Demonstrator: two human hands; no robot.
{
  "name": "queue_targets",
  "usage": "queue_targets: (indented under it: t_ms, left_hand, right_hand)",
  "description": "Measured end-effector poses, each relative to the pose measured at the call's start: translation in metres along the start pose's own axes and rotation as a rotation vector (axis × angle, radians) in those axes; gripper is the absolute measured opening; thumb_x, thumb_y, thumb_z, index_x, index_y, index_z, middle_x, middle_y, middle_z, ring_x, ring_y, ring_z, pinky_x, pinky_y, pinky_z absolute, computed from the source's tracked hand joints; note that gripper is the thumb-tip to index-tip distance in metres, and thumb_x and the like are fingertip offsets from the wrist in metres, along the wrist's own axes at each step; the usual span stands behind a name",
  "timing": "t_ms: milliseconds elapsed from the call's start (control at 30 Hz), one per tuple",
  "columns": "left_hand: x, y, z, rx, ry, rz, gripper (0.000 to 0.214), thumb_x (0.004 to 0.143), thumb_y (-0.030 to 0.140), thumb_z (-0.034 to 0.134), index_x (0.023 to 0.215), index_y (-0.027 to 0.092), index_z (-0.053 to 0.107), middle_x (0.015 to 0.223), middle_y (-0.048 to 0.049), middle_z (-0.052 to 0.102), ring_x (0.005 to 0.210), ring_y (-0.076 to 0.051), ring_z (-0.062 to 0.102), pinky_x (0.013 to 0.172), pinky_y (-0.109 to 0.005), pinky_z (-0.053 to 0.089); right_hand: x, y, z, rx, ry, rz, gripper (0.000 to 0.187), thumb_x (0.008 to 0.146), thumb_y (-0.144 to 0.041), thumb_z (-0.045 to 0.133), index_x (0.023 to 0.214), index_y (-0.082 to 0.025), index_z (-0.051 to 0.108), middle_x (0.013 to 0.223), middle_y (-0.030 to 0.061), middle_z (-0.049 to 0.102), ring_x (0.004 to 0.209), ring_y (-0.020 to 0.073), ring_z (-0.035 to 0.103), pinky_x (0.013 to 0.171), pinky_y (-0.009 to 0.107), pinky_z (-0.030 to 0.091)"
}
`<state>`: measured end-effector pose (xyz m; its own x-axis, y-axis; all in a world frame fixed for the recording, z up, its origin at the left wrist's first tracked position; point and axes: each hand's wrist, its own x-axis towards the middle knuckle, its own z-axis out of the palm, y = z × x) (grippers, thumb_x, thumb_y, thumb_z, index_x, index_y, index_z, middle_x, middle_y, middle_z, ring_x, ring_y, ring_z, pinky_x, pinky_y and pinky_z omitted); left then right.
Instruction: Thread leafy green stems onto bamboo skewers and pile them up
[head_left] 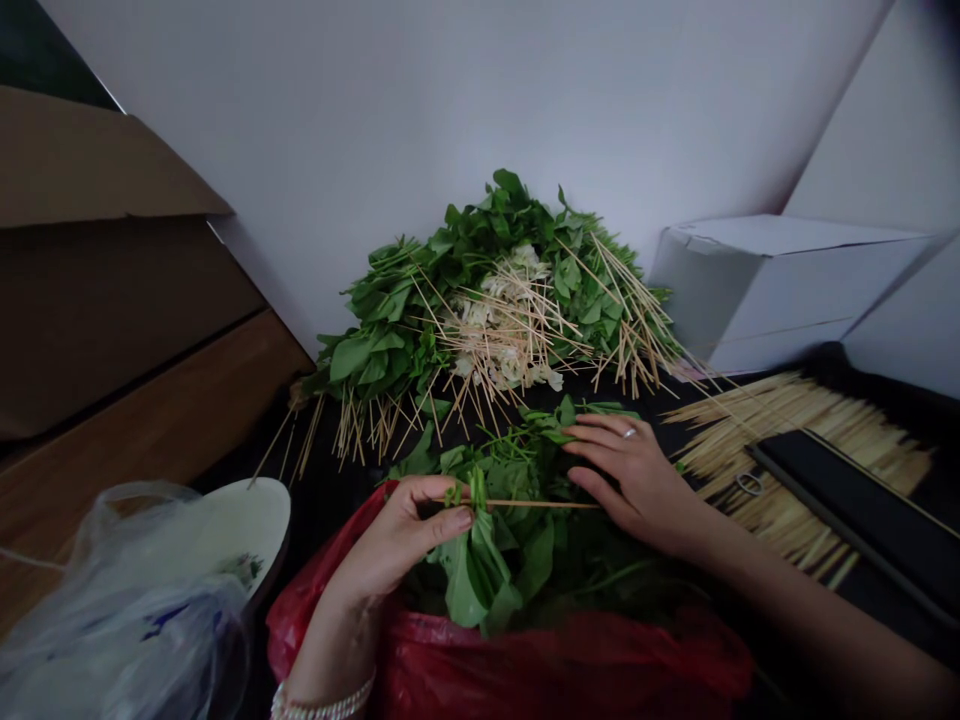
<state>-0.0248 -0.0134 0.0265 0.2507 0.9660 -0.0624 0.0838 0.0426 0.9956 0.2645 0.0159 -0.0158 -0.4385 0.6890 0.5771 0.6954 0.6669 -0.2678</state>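
My left hand [412, 530] pinches a bamboo skewer [544, 504] near one end, with folded leafy greens [480, 560] threaded on it and hanging down. The skewer's bare length points right, toward my right hand [630, 475]. That hand wears a ring and reaches over loose greens [525, 470], its fingers stretched out and touching leaves; nothing is visibly gripped in it. Below both hands, a red plastic bag [525, 665] stands open around more loose greens.
Against the wall is a heap of skewered greens [375, 350] and pale skewered leaves [487, 310]. Bare skewers [840, 420] lie at right beside a dark phone-like case [862, 500] and a white box [780, 280]. At left are a white bowl [274, 510], clear plastic bag [97, 640] and cardboard box [112, 300].
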Motion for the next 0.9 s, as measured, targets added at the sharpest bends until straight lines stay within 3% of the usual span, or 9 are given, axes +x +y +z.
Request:
queue_targets:
  t_ms: [100, 267, 333, 467, 567, 633, 733, 800, 900]
  left_hand:
    - [-0.001, 0.002, 0.000, 0.028, -0.118, -0.002, 0.036, 0.062, 0.050, 0.087, 0.076, 0.017, 0.080, 0.069, -0.0026, 0.069, 0.063, -0.013, 0.056, 0.060, -0.021, 0.045]
    - [-0.003, 0.003, -0.003, 0.011, -0.266, -0.020, 0.038, 0.059, 0.047, 0.089, 0.081, 0.017, 0.080, 0.077, -0.0047, 0.073, 0.070, -0.016, 0.061, 0.067, -0.025, 0.048]
    - [-0.003, 0.001, -0.001, 0.014, -0.209, -0.020, 0.038, 0.059, 0.047, 0.088, 0.080, 0.017, 0.079, 0.074, -0.0039, 0.072, 0.067, -0.015, 0.061, 0.064, -0.024, 0.047]
    - [-0.001, -0.004, 0.004, -0.064, 0.072, -0.010, 0.036, 0.059, 0.048, 0.088, 0.073, 0.017, 0.076, 0.070, -0.0024, 0.071, 0.063, -0.015, 0.061, 0.057, -0.022, 0.047]
    - [0.004, -0.007, 0.007, -0.239, 0.172, -0.025, 0.043, 0.061, 0.057, 0.085, 0.076, 0.017, 0.076, 0.073, -0.0044, 0.074, 0.066, -0.018, 0.066, 0.059, -0.025, 0.051]
    - [0.011, -0.009, 0.009, -0.394, 0.182, -0.036, 0.055, 0.068, 0.069, 0.073, 0.088, 0.017, 0.076, 0.082, -0.0078, 0.076, 0.076, -0.022, 0.070, 0.066, -0.030, 0.055]
    - [0.020, -0.013, 0.014, -0.457, 0.236, 0.052, 0.060, 0.078, 0.072, 0.061, 0.101, 0.018, 0.075, 0.100, -0.0118, 0.076, 0.094, -0.026, 0.070, 0.082, -0.036, 0.055]
    - [0.021, -0.016, 0.020, -0.282, 0.240, 0.148, 0.054, 0.083, 0.065, 0.061, 0.106, 0.019, 0.074, 0.112, -0.0128, 0.074, 0.105, -0.028, 0.067, 0.092, -0.039, 0.052]
    - [0.015, -0.019, 0.035, 0.135, 0.076, 0.257, 0.045, 0.091, 0.057, 0.054, 0.116, 0.024, 0.074, 0.133, -0.0112, 0.065, 0.127, -0.031, 0.054, 0.109, -0.043, 0.038]
  right_hand:
    - [0.000, -0.010, -0.009, 0.077, 0.149, -0.135, 0.025, 0.092, -0.025, 0.059, 0.115, -0.017, 0.066, 0.128, 0.0110, 0.066, 0.129, 0.0283, 0.050, 0.106, 0.052, 0.039]
    - [0.000, -0.030, -0.025, 0.263, 0.068, -0.246, 0.013, 0.091, -0.018, 0.055, 0.087, -0.019, 0.068, 0.127, 0.0112, 0.065, 0.124, 0.0274, 0.053, 0.102, 0.047, 0.042]
    - [-0.001, -0.034, -0.026, 0.316, 0.093, -0.222, 0.013, 0.091, -0.021, 0.056, 0.084, -0.018, 0.065, 0.112, 0.0110, 0.068, 0.106, 0.0239, 0.060, 0.092, 0.043, 0.047]
    - [-0.006, -0.039, -0.015, 0.211, -0.015, -0.258, 0.018, 0.091, -0.032, 0.060, 0.100, -0.018, 0.064, 0.093, 0.0077, 0.069, 0.079, 0.0187, 0.062, 0.070, 0.033, 0.050]
    - [-0.008, -0.036, -0.006, 0.100, 0.006, -0.265, 0.024, 0.095, -0.015, 0.045, 0.111, -0.019, 0.062, 0.091, 0.0064, 0.068, 0.073, 0.0160, 0.063, 0.062, 0.028, 0.048]
    - [-0.008, -0.030, -0.005, 0.146, 0.131, -0.222, 0.031, 0.093, -0.007, 0.039, 0.109, -0.020, 0.061, 0.092, 0.0057, 0.068, 0.077, 0.0151, 0.065, 0.064, 0.026, 0.050]
    - [-0.005, -0.020, -0.012, 0.219, 0.380, 0.004, 0.025, 0.094, -0.010, 0.043, 0.105, -0.023, 0.061, 0.089, 0.0045, 0.068, 0.081, 0.0168, 0.066, 0.071, 0.029, 0.053]
    - [-0.003, -0.015, -0.017, 0.257, 0.502, 0.173, 0.020, 0.096, -0.016, 0.046, 0.102, -0.024, 0.062, 0.085, 0.0040, 0.066, 0.076, 0.0179, 0.065, 0.069, 0.032, 0.054]
    - [-0.002, -0.012, -0.018, 0.296, 0.560, 0.268, 0.017, 0.097, -0.022, 0.047, 0.100, -0.025, 0.064, 0.083, 0.0035, 0.065, 0.072, 0.0178, 0.064, 0.068, 0.033, 0.053]
